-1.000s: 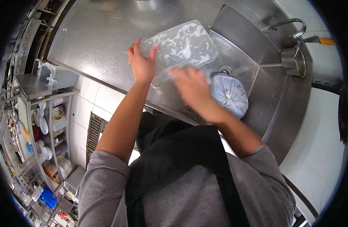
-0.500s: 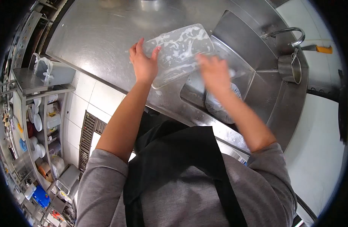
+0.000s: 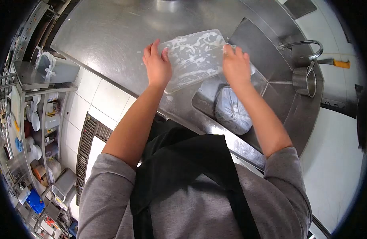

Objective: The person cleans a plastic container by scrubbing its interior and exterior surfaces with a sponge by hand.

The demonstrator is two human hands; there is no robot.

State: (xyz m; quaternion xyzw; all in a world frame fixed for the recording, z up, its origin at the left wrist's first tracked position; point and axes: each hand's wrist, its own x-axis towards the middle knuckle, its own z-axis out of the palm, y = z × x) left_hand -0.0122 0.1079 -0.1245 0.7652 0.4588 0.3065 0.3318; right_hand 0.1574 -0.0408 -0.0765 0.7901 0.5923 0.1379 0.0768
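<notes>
A translucent rectangular plastic container [image 3: 197, 57], streaked with white suds, lies over the steel counter and reaches the sink's edge. At its left side is my left hand [image 3: 157, 65], thumb against the rim and fingers on the outer side, holding it. My right hand [image 3: 236, 65] is closed at the container's right end, near the upper corner. Its curled fingers hide whatever is inside them. Below that hand, a knotted clear plastic bag [image 3: 233, 111] with something grey-white in it sits in the sink basin [image 3: 203, 97].
A curved faucet [image 3: 311, 44] rises at the right, with a metal pot [image 3: 304, 81] hanging below it. A knife with an orange handle [image 3: 342, 63] lies farther right. On the left are a grey bin [image 3: 61, 71] and shelves of containers [image 3: 52, 121].
My right hand, blurred before, has moved right and up to the container's right end. The left hand still holds the left side. More of the plastic bag now shows.
</notes>
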